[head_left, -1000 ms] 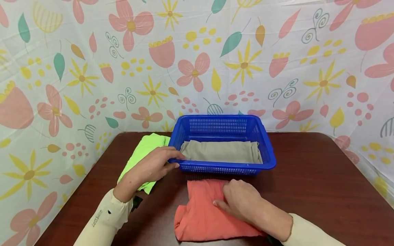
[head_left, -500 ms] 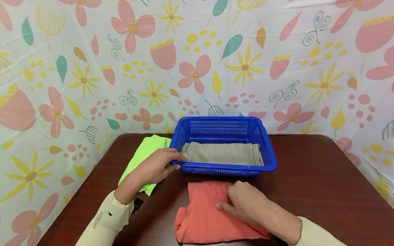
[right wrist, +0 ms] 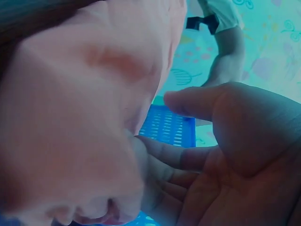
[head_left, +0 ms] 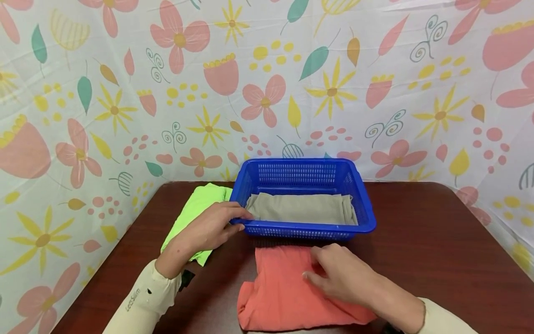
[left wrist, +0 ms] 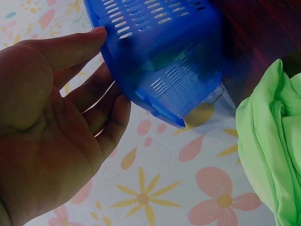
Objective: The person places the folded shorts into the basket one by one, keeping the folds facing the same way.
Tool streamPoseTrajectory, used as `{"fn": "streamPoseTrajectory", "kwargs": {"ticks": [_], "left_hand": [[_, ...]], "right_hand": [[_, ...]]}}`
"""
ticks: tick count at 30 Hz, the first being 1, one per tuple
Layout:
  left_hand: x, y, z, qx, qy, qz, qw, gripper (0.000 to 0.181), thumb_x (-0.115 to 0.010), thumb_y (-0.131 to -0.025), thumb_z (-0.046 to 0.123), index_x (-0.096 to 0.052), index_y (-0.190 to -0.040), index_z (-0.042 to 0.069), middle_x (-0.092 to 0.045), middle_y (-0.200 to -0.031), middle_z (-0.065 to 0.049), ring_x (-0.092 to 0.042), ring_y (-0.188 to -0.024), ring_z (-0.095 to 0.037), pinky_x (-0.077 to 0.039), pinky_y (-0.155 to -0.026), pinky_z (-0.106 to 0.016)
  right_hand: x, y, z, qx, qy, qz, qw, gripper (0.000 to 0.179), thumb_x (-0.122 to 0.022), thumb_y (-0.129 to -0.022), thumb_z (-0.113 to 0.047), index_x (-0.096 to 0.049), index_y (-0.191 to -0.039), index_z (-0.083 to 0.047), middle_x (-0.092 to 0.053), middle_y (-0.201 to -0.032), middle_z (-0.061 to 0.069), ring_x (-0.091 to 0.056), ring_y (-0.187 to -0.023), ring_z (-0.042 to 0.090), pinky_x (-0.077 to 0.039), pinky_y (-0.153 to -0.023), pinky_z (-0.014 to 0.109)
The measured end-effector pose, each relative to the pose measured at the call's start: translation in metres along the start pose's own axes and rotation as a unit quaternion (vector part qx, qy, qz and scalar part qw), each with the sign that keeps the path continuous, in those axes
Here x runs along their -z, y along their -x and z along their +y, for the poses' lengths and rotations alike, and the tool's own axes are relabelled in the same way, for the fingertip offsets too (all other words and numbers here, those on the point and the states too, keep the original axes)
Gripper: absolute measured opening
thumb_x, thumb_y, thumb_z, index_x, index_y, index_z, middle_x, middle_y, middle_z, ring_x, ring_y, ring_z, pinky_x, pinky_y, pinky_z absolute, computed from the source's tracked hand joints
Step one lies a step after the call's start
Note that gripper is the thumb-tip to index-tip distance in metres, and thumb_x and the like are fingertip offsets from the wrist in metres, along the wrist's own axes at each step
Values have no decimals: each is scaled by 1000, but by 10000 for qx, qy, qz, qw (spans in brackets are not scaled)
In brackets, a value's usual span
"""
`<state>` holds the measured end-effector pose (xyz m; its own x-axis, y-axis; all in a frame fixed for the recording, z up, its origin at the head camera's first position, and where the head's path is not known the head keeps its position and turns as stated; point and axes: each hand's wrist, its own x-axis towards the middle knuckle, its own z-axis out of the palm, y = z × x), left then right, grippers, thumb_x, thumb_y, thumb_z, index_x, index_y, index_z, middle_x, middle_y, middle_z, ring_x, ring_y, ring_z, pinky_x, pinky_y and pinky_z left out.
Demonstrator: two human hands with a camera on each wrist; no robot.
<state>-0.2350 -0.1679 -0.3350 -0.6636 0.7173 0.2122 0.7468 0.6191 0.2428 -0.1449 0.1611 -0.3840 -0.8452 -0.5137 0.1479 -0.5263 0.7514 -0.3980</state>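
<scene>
A blue plastic basket (head_left: 300, 228) stands at the table's back middle with a folded beige-grey cloth (head_left: 300, 208) in it. My left hand (head_left: 212, 226) holds the basket's front left corner, thumb outside and fingers over the rim; in the left wrist view the thumb tip lies on the rim. A folded coral-red cloth (head_left: 279, 292) lies in front of the basket. On its right part rests my right hand (head_left: 346, 273). In the right wrist view its fingers (right wrist: 174, 157) touch the coral cloth's edge, while the thumb (right wrist: 193, 103) stays apart from it.
A lime-green folded cloth (head_left: 187, 211) lies left of the basket, partly behind my left hand and forearm. The dark brown table (head_left: 438, 241) extends to the right. Behind it hangs a flower-patterned white sheet (head_left: 375, 116).
My right hand has slid rightward over the coral cloth, and the cloth's front right corner now reaches a little farther right. My left hand stays on the basket.
</scene>
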Motion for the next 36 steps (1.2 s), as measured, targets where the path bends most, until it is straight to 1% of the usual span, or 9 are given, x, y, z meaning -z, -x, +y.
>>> {"fn": "streamPoseTrajectory", "kwargs": {"ticks": [4,8,10,12,18,22,26,31,36], "left_hand": [[0,0,0,-25,-36,29,10000,26,-73,-100,9,-77,-125,16,-74,-118,3,-69,-107,-14,-58,-93,-38],[-1,0,0,-48,-78,87,9999,25,-73,-100,10,-77,-124,17,-73,-116,3,-69,-104,-14,-57,-92,-38],[-2,0,0,-49,-107,115,9999,24,-74,-99,11,-77,-123,17,-73,-115,3,-68,-103,-13,-57,-91,-38],[-3,-1,0,-26,-139,128,9998,24,-75,-99,13,-77,-122,17,-73,-115,3,-68,-102,-13,-57,-92,-39],[-6,-1,0,112,-237,86,9996,26,-77,-98,19,-75,-124,18,-73,-118,4,-68,-105,-13,-55,-99,-43],[-8,2,1,172,-255,101,9995,30,-78,-98,21,-73,-127,17,-72,-120,3,-67,-109,-16,-54,-102,-45],[-10,6,2,174,-234,134,9995,35,-79,-98,21,-70,-131,16,-70,-123,2,-66,-114,-18,-52,-104,-47],[-11,9,4,216,-183,182,9994,37,-79,-98,22,-67,-133,17,-67,-125,2,-64,-116,-19,-52,-106,-47],[-10,11,5,339,-11,272,9991,39,-79,-98,21,-65,-134,17,-64,-126,3,-63,-119,-17,-52,-106,-43]], "right_hand": [[0,3,3,154,-55,376,9992,34,-83,-92,-25,-53,-76,-25,-40,-64,-14,-37,-59,1,-35,-53,23],[0,6,7,365,-125,804,9960,33,-84,-89,-18,-54,-78,-26,-44,-65,-15,-39,-60,-1,-37,-53,21],[1,8,10,387,-163,948,9946,33,-84,-88,-15,-54,-79,-26,-45,-66,-16,-41,-60,-2,-37,-53,21],[2,9,12,332,-200,1007,9942,32,-83,-88,-13,-56,-80,-26,-46,-66,-16,-42,-60,-2,-39,-53,21],[6,13,18,-67,-339,884,9955,26,-83,-89,-12,-61,-84,-26,-51,-69,-18,-48,-62,-1,-45,-55,21],[8,15,22,-285,-368,821,9955,24,-82,-90,-13,-62,-85,-26,-52,-70,-18,-50,-64,0,-46,-56,22],[9,18,25,-393,-322,889,9947,25,-82,-89,-12,-61,-84,-26,-51,-70,-17,-49,-63,0,-45,-55,22],[10,20,28,-466,-176,998,9938,26,-82,-89,-13,-60,-83,-25,-50,-70,-16,-48,-63,0,-43,-56,22],[13,21,33,-565,-96,977,9936,24,-83,-90,-15,-61,-84,-24,-51,-72,-15,-47,-64,1,-44,-56,23]]}}
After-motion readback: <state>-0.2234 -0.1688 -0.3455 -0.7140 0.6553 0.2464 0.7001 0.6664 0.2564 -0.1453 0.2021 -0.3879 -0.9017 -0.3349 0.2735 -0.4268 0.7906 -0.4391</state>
